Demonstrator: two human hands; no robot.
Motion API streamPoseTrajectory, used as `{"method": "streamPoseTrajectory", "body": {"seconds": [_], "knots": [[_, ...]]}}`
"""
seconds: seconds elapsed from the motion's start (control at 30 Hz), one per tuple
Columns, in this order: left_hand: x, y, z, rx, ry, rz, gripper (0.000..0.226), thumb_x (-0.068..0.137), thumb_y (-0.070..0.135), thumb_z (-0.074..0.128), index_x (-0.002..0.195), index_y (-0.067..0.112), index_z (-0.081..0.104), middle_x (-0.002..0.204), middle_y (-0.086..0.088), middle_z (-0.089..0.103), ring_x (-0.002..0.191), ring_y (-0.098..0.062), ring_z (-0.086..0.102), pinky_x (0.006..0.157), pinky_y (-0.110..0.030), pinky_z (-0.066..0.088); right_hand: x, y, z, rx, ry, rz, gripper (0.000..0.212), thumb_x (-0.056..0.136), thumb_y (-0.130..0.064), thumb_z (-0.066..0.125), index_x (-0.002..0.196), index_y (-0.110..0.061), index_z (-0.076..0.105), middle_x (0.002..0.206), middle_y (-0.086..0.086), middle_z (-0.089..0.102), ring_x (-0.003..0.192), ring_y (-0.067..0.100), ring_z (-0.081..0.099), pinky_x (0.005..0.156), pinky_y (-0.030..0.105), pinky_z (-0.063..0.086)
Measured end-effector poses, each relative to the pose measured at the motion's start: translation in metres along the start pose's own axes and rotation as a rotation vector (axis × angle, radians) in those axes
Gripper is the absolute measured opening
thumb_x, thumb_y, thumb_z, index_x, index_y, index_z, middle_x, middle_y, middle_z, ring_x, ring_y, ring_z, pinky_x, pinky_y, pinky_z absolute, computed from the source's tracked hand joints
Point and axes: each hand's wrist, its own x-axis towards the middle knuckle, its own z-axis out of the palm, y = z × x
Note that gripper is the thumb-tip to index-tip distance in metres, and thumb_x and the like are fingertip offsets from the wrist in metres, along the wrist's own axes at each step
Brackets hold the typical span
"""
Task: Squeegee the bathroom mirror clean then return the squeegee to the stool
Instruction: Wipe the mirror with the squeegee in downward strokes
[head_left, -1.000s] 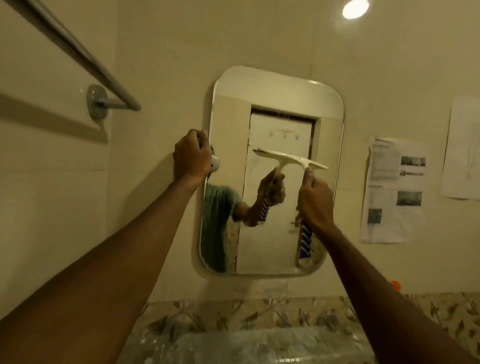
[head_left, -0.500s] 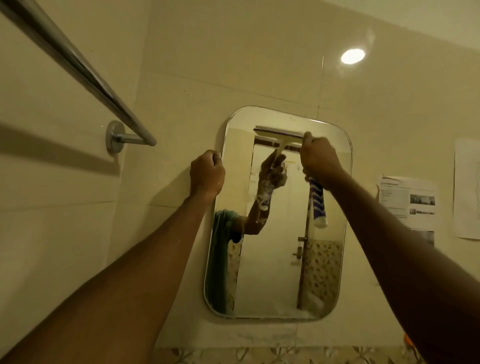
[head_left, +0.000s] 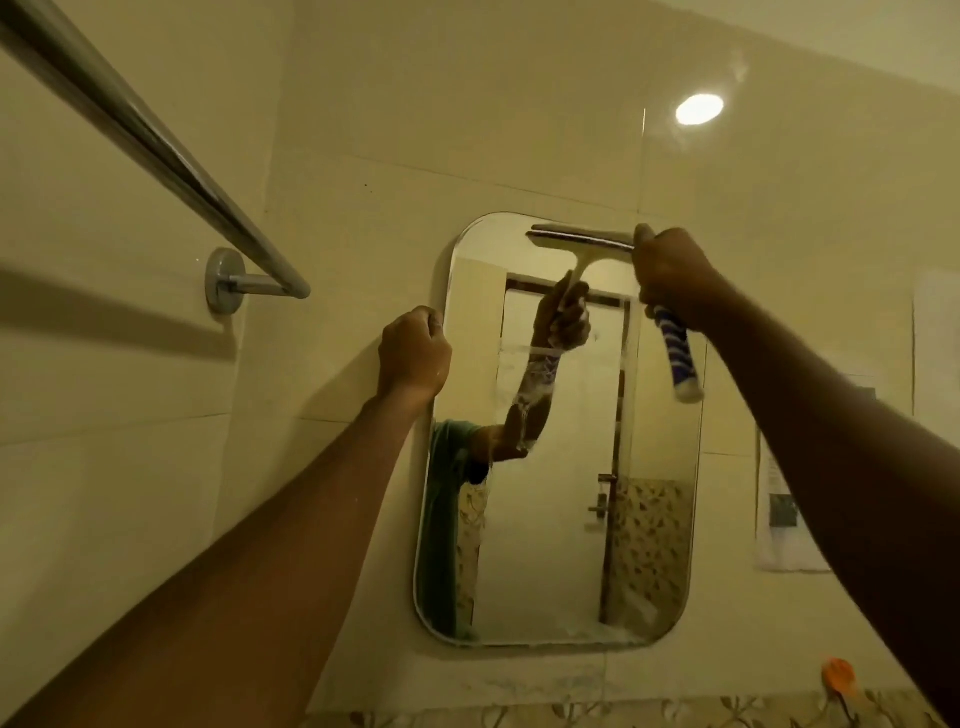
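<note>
While clamped by the right grip (head_left: 670, 275) at the mirror (head_left: 561, 519) top, with the left grip (head_left: 413, 351) fisted, empty, steadying the edge: squeegee (head_left: 582, 240) liable to skip on foam, leaving streaks.

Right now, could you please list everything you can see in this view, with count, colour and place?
mirror: one, rounded corners, on the wall, centre
squeegee: one, pale blade, blue-and-white handle, at the mirror's top edge
towel rail: one, chrome, upper left wall
papers: at least two, white, right wall
orange object: one, lower right, unclear what
light spot: one, white, upper right
left hand: fist at the mirror's left edge
right hand: grip on the squeegee
</note>
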Motion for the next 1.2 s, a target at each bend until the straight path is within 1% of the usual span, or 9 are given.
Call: {"method": "streamPoseTrajectory", "body": {"seconds": [0.07,0.13,0.27,0.43,0.6,0.8,0.97,1.07,1.2], "knots": [[0.002,0.0,0.001,0.001,-0.004,-0.009,0.03,0.101,0.013,0.039,0.105,-0.001,0.064,0.105,-0.017,0.068,0.099,-0.029,0.062,0.075,-0.025,0.039,0.003,0.005,0.001,0.007,-0.019,0.03,0.037,0.104,-0.03,0.031,0.117,-0.001,0.051,0.087,0.012,0.053,0.069,0.022,0.055,0.07,0.04,0.059],[0.003,0.001,0.003,0.005,-0.001,-0.017,0.03,0.101,0.014,0.039,0.107,0.0,0.064,0.107,-0.016,0.068,0.101,-0.029,0.062,0.076,-0.025,0.041,-0.012,0.021,0.009,0.01,-0.028,0.047,0.039,0.104,-0.036,0.031,0.102,-0.003,0.053,0.073,0.007,0.052,0.057,0.016,0.052,0.05,0.03,0.05],[0.004,-0.001,0.005,0.013,0.015,-0.006,0.029,0.1,0.013,0.039,0.106,0.001,0.065,0.107,-0.017,0.068,0.101,-0.03,0.062,0.076,-0.028,0.042,-0.069,0.065,0.037,-0.008,-0.122,0.024,0.047,0.105,-0.035,0.029,0.075,-0.008,0.053,0.06,0.006,0.052,0.046,0.015,0.049,0.043,0.027,0.043],[0.001,0.001,0.0,0.005,-0.011,-0.023,0.029,0.101,0.015,0.039,0.105,0.0,0.064,0.106,-0.018,0.067,0.1,-0.031,0.062,0.078,-0.03,0.045,-0.057,0.049,0.021,-0.05,-0.117,0.046,0.045,0.104,-0.039,0.032,0.078,-0.008,0.053,0.064,0.006,0.053,0.048,0.015,0.049,0.044,0.025,0.042],[0.002,0.005,-0.005,0.049,-0.045,-0.039,0.033,0.102,0.018,0.037,0.111,0.0,0.063,0.112,-0.018,0.067,0.105,-0.031,0.06,0.075,-0.026,0.038,-0.001,0.011,0.001,0.013,-0.003,0.053,0.036,0.103,-0.036,0.032,0.102,-0.006,0.051,0.07,0.006,0.05,0.055,0.016,0.05,0.051,0.028,0.047],[0.002,0.006,-0.008,0.055,-0.07,-0.055,0.034,0.102,0.018,0.037,0.106,-0.002,0.065,0.107,-0.018,0.068,0.1,-0.031,0.061,0.071,-0.027,0.037,-0.074,0.068,0.04,-0.013,-0.14,0.058,0.04,0.105,-0.033,0.029,0.074,-0.016,0.048,0.064,0.007,0.052,0.048,0.016,0.048,0.047,0.03,0.046],[0.002,0.009,-0.011,0.046,-0.103,-0.077,0.033,0.101,0.015,0.037,0.109,-0.002,0.064,0.109,-0.019,0.068,0.1,-0.031,0.062,0.071,-0.027,0.039,-0.092,0.063,0.035,0.005,-0.181,0.105,0.048,0.104,-0.039,0.031,0.077,-0.007,0.055,0.06,0.005,0.051,0.047,0.014,0.047,0.044,0.024,0.039],[0.005,0.008,-0.012,0.038,-0.12,-0.09,0.032,0.1,0.015,0.038,0.108,0.001,0.066,0.108,-0.017,0.068,0.099,-0.03,0.064,0.072,-0.027,0.044,-0.046,0.027,0.015,0.046,-0.074,0.033,0.042,0.104,-0.037,0.032,0.079,-0.009,0.051,0.066,0.005,0.051,0.05,0.013,0.049,0.046,0.024,0.041],[0.011,0.002,-0.012,-0.017,-0.157,-0.119,0.031,0.099,0.018,0.041,0.095,0.004,0.068,0.097,-0.016,0.071,0.086,-0.028,0.067,0.076,-0.034,0.056,-0.016,0.005,0.01,0.026,-0.043,0.012,0.027,0.104,-0.03,0.032,0.097,-0.01,0.048,0.078,0.008,0.051,0.056,0.014,0.049,0.052,0.026,0.045]]}}
